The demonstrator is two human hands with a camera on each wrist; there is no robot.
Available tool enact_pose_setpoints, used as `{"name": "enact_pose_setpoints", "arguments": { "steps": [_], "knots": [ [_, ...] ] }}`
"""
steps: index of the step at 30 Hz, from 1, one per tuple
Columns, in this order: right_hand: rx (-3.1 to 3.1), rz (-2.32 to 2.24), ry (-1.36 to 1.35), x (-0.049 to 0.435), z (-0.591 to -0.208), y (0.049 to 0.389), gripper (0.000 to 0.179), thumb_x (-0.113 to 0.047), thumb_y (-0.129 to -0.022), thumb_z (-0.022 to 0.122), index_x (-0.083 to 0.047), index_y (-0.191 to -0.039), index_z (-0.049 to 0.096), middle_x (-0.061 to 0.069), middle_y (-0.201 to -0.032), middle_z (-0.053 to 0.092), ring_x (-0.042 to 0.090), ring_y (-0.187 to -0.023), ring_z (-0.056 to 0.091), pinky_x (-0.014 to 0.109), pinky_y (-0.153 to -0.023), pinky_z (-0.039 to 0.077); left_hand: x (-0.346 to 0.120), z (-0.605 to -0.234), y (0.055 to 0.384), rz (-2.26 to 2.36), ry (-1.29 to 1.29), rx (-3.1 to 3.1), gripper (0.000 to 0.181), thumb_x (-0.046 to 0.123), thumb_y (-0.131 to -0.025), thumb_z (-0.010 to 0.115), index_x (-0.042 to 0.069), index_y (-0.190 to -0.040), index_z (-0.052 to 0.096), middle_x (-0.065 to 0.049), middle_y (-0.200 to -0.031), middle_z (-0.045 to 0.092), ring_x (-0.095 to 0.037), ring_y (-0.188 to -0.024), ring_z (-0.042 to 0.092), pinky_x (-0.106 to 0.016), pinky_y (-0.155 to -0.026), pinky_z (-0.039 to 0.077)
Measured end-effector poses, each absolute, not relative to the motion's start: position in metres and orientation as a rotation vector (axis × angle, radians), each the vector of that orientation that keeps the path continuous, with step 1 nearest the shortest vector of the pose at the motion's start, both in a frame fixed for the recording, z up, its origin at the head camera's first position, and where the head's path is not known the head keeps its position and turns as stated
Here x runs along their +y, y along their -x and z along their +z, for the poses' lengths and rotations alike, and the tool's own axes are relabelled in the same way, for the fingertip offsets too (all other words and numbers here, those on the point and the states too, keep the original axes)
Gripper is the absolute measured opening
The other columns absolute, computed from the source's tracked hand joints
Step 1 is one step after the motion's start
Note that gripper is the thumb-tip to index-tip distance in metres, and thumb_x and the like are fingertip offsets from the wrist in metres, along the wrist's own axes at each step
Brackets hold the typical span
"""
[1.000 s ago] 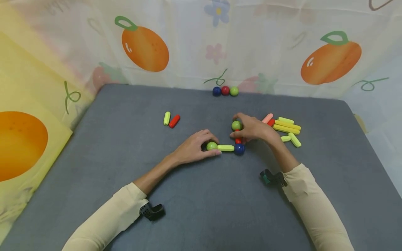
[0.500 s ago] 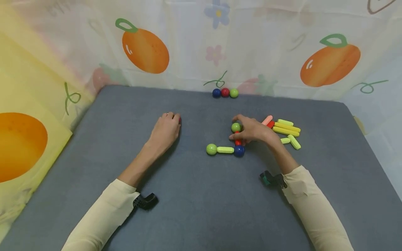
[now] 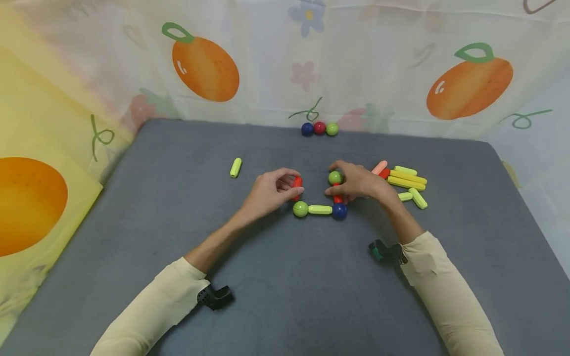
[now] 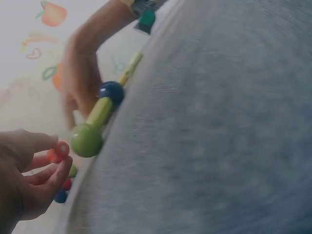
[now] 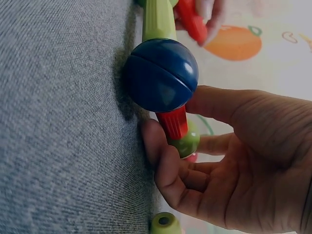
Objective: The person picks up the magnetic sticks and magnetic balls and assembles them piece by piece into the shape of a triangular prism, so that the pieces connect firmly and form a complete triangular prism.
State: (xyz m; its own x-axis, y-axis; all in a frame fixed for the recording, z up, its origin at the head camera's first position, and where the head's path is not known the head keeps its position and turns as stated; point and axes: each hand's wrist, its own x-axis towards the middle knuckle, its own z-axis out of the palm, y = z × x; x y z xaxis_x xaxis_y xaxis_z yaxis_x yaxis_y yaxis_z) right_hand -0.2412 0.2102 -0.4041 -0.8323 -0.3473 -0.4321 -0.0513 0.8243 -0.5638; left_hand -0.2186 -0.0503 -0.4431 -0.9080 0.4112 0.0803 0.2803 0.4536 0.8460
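My left hand (image 3: 268,192) pinches a short red rod (image 3: 297,187) between thumb and fingertips, just behind a green ball (image 3: 300,209). That ball joins a lime-yellow rod (image 3: 320,209), which ends at a dark blue ball (image 3: 340,211). From the blue ball a second red rod (image 5: 174,123) runs back to another green ball (image 3: 335,177), making an L-shape. My right hand (image 3: 357,182) has its thumb and curled fingers round this second red rod and its green ball. In the left wrist view, the held red rod (image 4: 59,151) shows its round end beside the nearer green ball (image 4: 87,140).
A lone lime-yellow rod (image 3: 236,167) lies at the left. By the back edge sit a blue ball (image 3: 307,129), a red ball (image 3: 319,128) and a green ball (image 3: 332,129). Several rods, including a long yellow rod (image 3: 406,184), lie right of my right hand.
My left hand let go of the front green ball, reached left to the loose red rod, and has brought it back beside that ball. The right hand stays in place.
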Motion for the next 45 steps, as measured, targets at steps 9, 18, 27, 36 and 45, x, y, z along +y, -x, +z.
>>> {"name": "enact_pose_setpoints", "arguments": {
  "steps": [9, 18, 27, 36, 45],
  "knots": [
    [2.472, -0.772, 0.276, 0.207, -0.404, 0.241, 0.064, -0.025, -0.099, 0.073, 0.001, -0.149, 0.043, 0.025, -0.129, 0.060, 0.016, -0.073, 0.074, 0.033, -0.077, 0.060, -0.036, -0.458, 0.213, 1.480, -0.586, 2.471, 0.034, 0.023, -0.094, 0.081, 0.006, -0.119, 0.067, -0.013, -0.107, 0.077, -0.020, -0.094, 0.075, -0.033, -0.087, 0.060],
    [2.454, -0.759, 0.232, 0.203, -0.403, 0.244, 0.065, -0.026, -0.098, 0.074, 0.000, -0.149, 0.042, 0.022, -0.120, 0.064, 0.009, -0.063, 0.072, 0.027, -0.074, 0.059, -0.036, -0.458, 0.212, 1.481, -0.553, 2.464, 0.044, 0.024, -0.095, 0.079, 0.006, -0.131, 0.061, -0.014, -0.108, 0.077, -0.022, -0.094, 0.076, -0.037, -0.088, 0.060],
    [2.466, -0.838, 0.385, 0.196, -0.405, 0.243, 0.063, -0.019, -0.098, 0.074, 0.004, -0.148, 0.043, 0.015, -0.095, 0.068, 0.014, -0.065, 0.070, 0.027, -0.069, 0.056, -0.039, -0.457, 0.209, 1.492, -0.548, 2.445, 0.031, 0.021, -0.094, 0.080, 0.005, -0.119, 0.069, -0.013, -0.107, 0.078, -0.020, -0.096, 0.076, -0.033, -0.087, 0.060],
    [2.412, -0.827, 0.621, 0.191, -0.403, 0.239, 0.066, -0.017, -0.094, 0.078, 0.001, -0.149, 0.045, 0.010, -0.095, 0.065, 0.019, -0.081, 0.059, 0.031, -0.077, 0.048, -0.037, -0.460, 0.214, 1.533, -0.596, 2.454, 0.024, 0.016, -0.095, 0.078, 0.003, -0.115, 0.076, -0.015, -0.101, 0.080, -0.022, -0.090, 0.078, -0.027, -0.080, 0.061],
    [2.336, -0.894, 0.585, 0.197, -0.399, 0.233, 0.064, -0.016, -0.095, 0.076, 0.002, -0.147, 0.042, 0.010, -0.093, 0.064, 0.020, -0.078, 0.061, 0.032, -0.077, 0.050, -0.035, -0.463, 0.212, 1.523, -0.620, 2.514, 0.021, 0.017, -0.096, 0.077, 0.002, -0.112, 0.075, -0.015, -0.099, 0.079, -0.022, -0.088, 0.077, -0.029, -0.080, 0.062]
  ]
}}
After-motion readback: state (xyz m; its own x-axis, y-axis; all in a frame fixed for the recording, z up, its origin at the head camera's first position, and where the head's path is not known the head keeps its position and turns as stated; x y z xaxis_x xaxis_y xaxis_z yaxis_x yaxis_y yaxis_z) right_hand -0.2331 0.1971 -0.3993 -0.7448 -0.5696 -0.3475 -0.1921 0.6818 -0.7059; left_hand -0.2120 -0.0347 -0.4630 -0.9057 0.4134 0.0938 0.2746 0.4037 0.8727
